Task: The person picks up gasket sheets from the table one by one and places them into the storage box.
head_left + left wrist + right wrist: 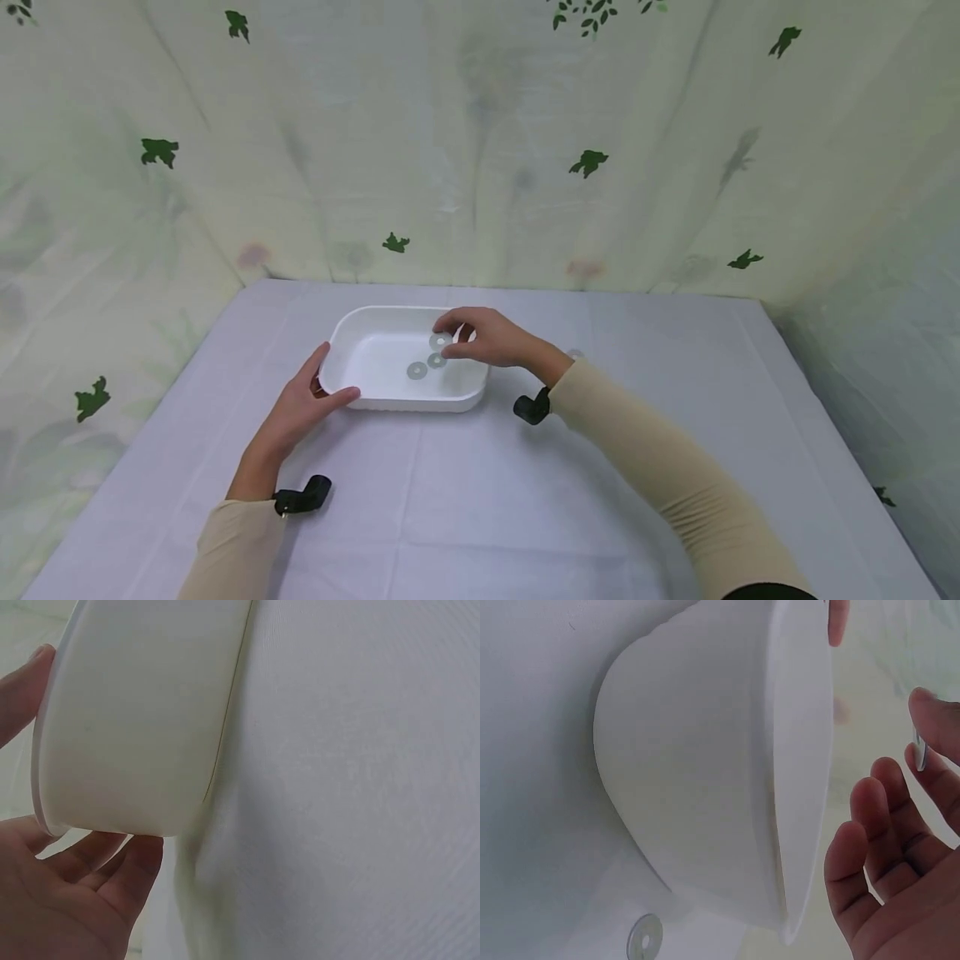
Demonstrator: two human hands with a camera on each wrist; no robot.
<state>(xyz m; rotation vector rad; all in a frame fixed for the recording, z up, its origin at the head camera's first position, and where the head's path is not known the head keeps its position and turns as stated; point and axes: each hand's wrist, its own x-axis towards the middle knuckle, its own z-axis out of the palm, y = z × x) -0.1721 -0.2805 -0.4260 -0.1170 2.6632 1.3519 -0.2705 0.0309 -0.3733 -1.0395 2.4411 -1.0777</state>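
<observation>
A white plastic tray (382, 403) with rounded corners sits on the table. My left hand (303, 406) grips its near left corner, thumb at the front rim and fingers along the left end; in the left wrist view the fingertips (142, 851) touch the tray's outer wall. Over the tray's right part, my right hand (491, 337) pinches a flat metal washer (441, 341) between thumb and forefinger. The right wrist view shows that washer (919, 750) edge-on, above the rim, the other fingers loosely bent. Two more washers, one left (417, 370) and one right (437, 360), lie in the tray.
Another washer (645, 937) lies on the table to the right of the tray, partly hidden by the right wrist in the head view. A white cloth (480, 500) covers the table. A curtain with leaf prints (480, 167) hangs behind and at both sides.
</observation>
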